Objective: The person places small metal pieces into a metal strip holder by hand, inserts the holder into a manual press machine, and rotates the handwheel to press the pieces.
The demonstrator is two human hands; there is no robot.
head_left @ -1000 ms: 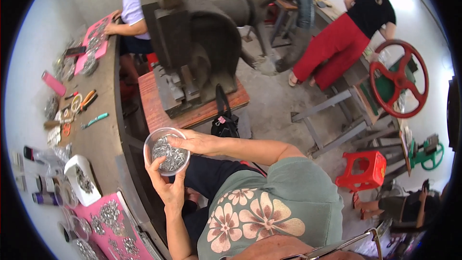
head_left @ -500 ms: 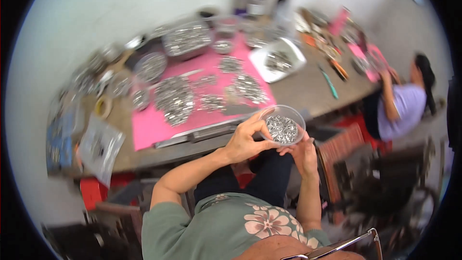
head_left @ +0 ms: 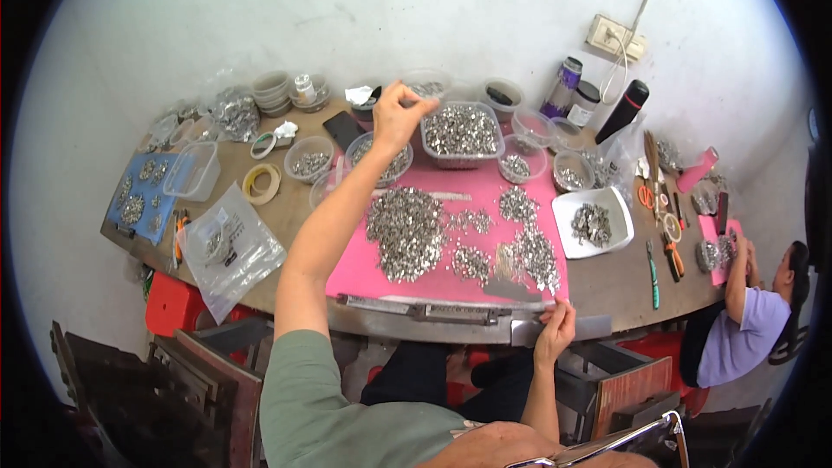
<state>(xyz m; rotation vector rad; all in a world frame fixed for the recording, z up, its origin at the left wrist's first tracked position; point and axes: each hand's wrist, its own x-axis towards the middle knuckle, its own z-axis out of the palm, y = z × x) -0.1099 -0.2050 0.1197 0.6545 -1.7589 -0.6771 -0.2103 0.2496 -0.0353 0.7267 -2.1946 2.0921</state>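
Note:
My left hand [head_left: 400, 114] is stretched to the back of the table, fingers curled together in a pinch beside a round clear tub of metal bits [head_left: 425, 85]. Whatever it may hold is hidden. My right hand [head_left: 556, 332] is at the front edge by the corner of the pink mat [head_left: 347, 273], thumb and fingers drawn together; anything between them is too small to make out. On the mat lie a large pile of small silver metal parts [head_left: 406, 234] and several smaller piles. A rectangular clear tub [head_left: 461, 156] full of such parts stands behind them.
At right are a white tray [head_left: 565, 243], a teal-handled tool [head_left: 653, 277] and orange-handled pliers [head_left: 673, 260]. Left are a plastic bag [head_left: 251, 251], a tape roll [head_left: 262, 184] and a blue mat [head_left: 130, 224]. Another person [head_left: 745, 329] works at far right.
The round tub of metal parts is no longer held between both hands. My left hand has reached to the back; my right hand has dropped to the table's front edge. The view has turned.

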